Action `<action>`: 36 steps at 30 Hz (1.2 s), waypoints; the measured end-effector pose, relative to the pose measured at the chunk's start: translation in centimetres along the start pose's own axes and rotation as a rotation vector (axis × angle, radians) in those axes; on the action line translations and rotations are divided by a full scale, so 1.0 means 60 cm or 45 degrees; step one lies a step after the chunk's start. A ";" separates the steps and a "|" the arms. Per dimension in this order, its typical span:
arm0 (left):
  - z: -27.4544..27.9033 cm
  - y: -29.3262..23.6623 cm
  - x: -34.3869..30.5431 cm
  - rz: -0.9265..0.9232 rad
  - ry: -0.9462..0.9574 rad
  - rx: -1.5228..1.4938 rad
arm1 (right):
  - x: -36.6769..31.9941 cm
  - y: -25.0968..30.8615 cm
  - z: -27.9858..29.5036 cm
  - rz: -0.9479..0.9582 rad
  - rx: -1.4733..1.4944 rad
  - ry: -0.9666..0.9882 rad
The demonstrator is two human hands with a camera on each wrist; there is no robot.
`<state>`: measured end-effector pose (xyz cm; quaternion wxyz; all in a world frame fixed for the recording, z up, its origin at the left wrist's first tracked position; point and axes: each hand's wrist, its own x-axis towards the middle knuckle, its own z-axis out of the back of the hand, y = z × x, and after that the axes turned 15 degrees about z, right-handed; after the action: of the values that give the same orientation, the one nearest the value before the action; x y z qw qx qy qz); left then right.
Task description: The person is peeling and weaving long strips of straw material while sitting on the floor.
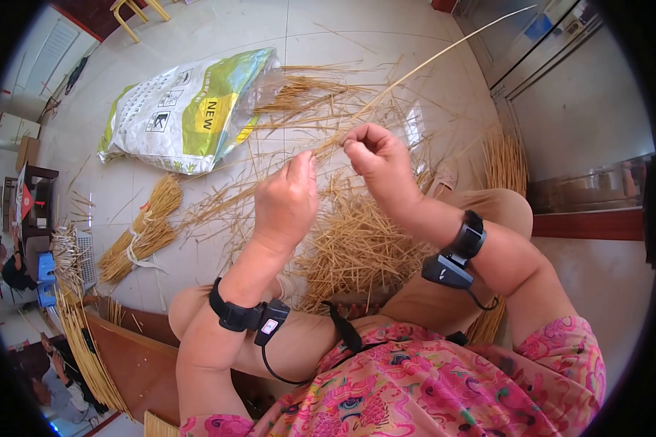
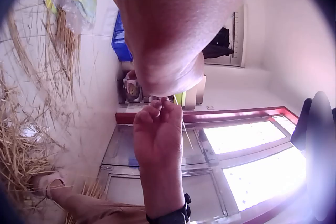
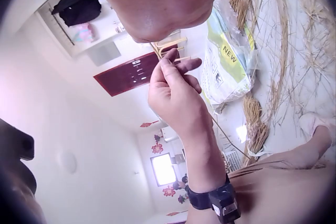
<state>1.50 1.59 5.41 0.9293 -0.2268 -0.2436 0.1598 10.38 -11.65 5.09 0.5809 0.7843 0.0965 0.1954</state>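
Both hands are raised close together above the floor, working on a thin, pale straw stalk (image 1: 444, 54). My left hand (image 1: 288, 200) pinches straw between thumb and fingers; in the right wrist view this left hand (image 3: 178, 95) shows its thumb pressed to the forefinger. My right hand (image 1: 383, 164) curls its forefinger toward the thumb at the straw, just right of the left fingertips. From the hands the stalk runs long toward the upper right. In the left wrist view the right hand (image 2: 160, 134) has bent fingers at the straw, partly hidden by the left hand.
Beneath the hands lies a heap of cut straw (image 1: 364, 240). A white-and-green plastic bag (image 1: 178, 109) with straw at its mouth lies ahead. A tied straw bundle (image 1: 142, 229) rests at left, another straw bundle (image 1: 504, 164) by the metal door (image 1: 583, 102).
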 end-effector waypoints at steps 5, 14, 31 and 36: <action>0.002 0.009 0.004 0.074 0.073 -0.073 | 0.023 0.013 0.034 -0.235 0.121 0.043; 0.012 -0.007 0.004 0.037 0.137 -0.131 | 0.003 0.022 -0.006 -0.053 -0.011 0.362; 0.018 0.018 0.002 0.141 0.369 -0.023 | 0.055 0.037 0.041 0.160 0.119 0.008; 0.021 0.049 -0.010 0.131 0.431 0.066 | 0.107 0.090 0.092 0.288 0.211 -0.283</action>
<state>-0.21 4.28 4.70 0.9532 -0.2387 -0.0677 0.1728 18.07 -15.70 10.06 0.4956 0.8521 -0.0414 0.1631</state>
